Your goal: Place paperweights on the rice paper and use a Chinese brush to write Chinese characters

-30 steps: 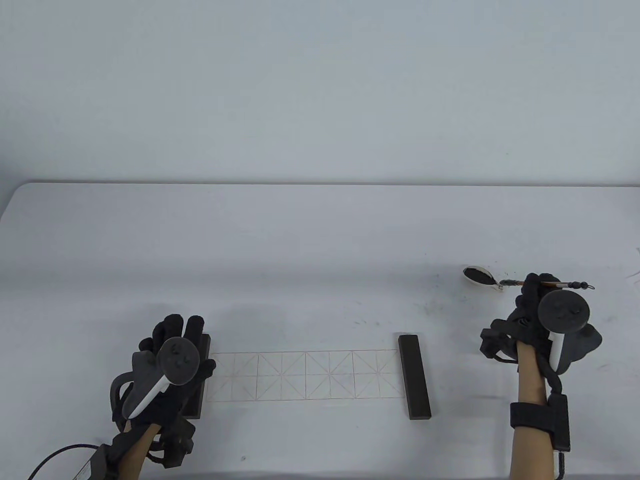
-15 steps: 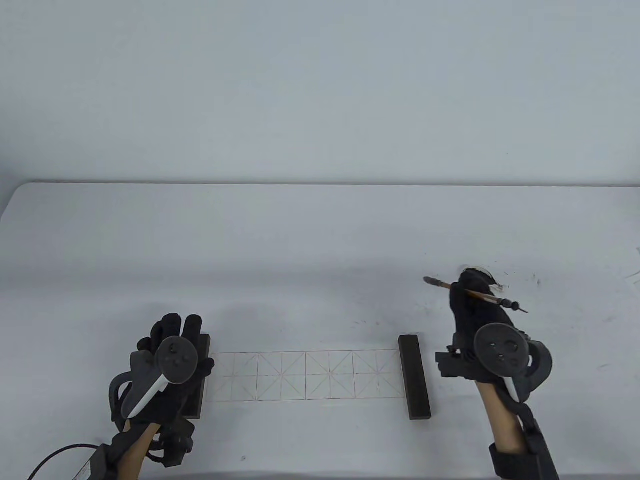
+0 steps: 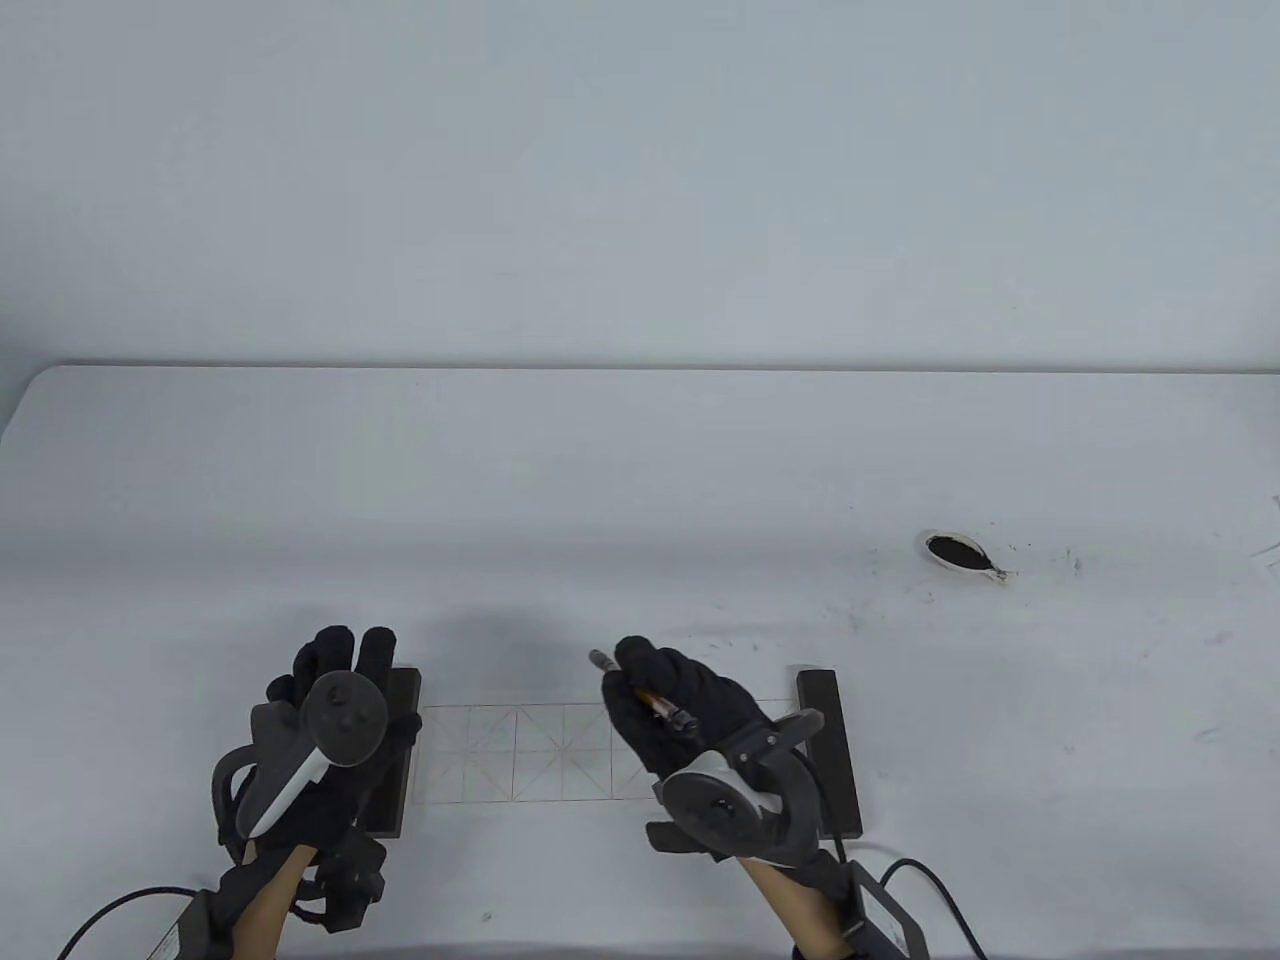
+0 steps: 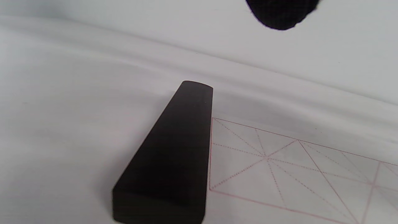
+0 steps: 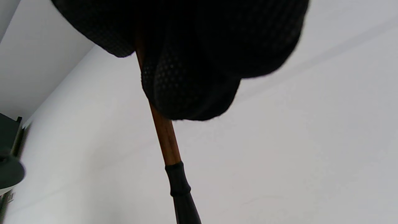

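Near the desk's front edge, the right hand (image 3: pixel 680 700) pinches the brush (image 3: pixel 655 701) over the rice paper (image 3: pixel 520 755), while the left hand (image 3: pixel 340 700), fingers straight, rests on the left paperweight (image 4: pixel 174 155).

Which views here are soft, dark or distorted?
Table view: even light, sharp, soft shadows under both hands. Left wrist view: paperweight stretched by perspective, fingertip blurred. Right wrist view: right hand a near-black mass, brush sharp.

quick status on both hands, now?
Left hand: open, fingers straight, resting on the left paperweight.
Right hand: gripping the brush over the rice paper.
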`<state>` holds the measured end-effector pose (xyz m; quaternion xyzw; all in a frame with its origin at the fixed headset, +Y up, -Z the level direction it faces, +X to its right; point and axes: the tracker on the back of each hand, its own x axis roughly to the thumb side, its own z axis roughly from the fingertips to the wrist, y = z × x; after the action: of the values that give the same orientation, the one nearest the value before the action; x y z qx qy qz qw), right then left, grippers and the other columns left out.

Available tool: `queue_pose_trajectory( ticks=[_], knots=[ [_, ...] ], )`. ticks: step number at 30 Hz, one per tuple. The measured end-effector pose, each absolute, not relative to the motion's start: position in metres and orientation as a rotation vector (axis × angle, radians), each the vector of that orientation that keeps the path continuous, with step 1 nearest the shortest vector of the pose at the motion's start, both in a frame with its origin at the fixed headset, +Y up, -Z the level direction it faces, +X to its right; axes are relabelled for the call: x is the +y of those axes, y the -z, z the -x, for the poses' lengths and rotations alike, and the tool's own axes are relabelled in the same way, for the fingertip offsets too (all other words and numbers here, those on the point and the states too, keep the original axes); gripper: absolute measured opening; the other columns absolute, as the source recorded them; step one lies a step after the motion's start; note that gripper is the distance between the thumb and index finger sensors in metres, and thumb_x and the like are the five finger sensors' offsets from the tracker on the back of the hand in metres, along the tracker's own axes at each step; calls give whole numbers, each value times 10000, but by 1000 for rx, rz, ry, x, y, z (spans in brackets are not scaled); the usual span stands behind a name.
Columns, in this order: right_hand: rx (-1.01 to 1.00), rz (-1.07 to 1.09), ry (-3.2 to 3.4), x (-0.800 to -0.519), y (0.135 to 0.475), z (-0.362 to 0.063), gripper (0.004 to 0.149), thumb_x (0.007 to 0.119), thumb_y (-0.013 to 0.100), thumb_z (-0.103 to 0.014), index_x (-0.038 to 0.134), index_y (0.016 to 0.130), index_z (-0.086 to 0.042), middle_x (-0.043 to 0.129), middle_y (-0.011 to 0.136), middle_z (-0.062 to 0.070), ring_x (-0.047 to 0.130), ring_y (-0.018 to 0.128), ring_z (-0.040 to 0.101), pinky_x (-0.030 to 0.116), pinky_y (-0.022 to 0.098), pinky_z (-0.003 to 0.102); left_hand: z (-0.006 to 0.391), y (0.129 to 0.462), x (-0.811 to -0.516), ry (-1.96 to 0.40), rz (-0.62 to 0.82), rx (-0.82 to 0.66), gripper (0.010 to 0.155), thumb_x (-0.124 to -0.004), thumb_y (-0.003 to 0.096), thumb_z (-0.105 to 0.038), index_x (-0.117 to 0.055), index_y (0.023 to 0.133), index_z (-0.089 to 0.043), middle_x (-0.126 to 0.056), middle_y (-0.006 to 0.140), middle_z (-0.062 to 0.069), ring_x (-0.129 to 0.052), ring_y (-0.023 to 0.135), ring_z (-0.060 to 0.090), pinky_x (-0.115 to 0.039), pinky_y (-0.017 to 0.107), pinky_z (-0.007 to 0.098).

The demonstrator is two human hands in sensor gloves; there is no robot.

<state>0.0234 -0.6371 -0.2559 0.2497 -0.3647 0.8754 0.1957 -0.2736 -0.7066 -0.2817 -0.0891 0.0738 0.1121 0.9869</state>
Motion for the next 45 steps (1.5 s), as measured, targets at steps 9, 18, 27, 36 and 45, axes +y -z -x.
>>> queue_pose_trajectory(
  ticks=[9,18,27,36,45],
  knots=[
    [-909,-856,-2461,-661,239,55,377,732,535,-392,834,766,-112,1006,536,101,1036,333,165,885,213,246,275,282,-706,-239,186,151,829,-577,528,-551,-22,1136,-452,9,1259,24,-86,1220,323,-95,879,490],
    [-846,-941,-2552,-686,235,83,387,721,542,-391,825,779,-104,1003,551,105,1038,346,167,887,219,249,276,282,-706,-247,182,148,829,-577,529,-551,-23,1138,-449,6,1259,23,-88,1219,326,-99,878,491],
    [-835,-974,-2576,-693,233,86,401,717,544,-391,814,794,-93,1000,568,109,1040,361,170,890,226,252,276,282,-706,-243,181,143,831,-577,528,-551,-26,1140,-444,4,1259,33,-94,1220,326,-103,877,494],
    [-809,-1004,-2597,-696,231,89,407,716,544,-390,808,805,-91,996,585,113,1041,377,177,891,236,260,275,282,-706,-241,188,142,829,-578,528,-550,-31,1141,-444,-2,1260,34,-98,1219,329,-106,877,495],
    [-697,-1026,-2565,-693,224,92,400,721,539,-391,822,788,-94,1005,564,114,1043,358,175,891,225,257,276,282,-707,-245,194,148,829,-578,528,-550,-32,1141,-442,-1,1259,35,-97,1218,329,-107,876,496]
  ],
)
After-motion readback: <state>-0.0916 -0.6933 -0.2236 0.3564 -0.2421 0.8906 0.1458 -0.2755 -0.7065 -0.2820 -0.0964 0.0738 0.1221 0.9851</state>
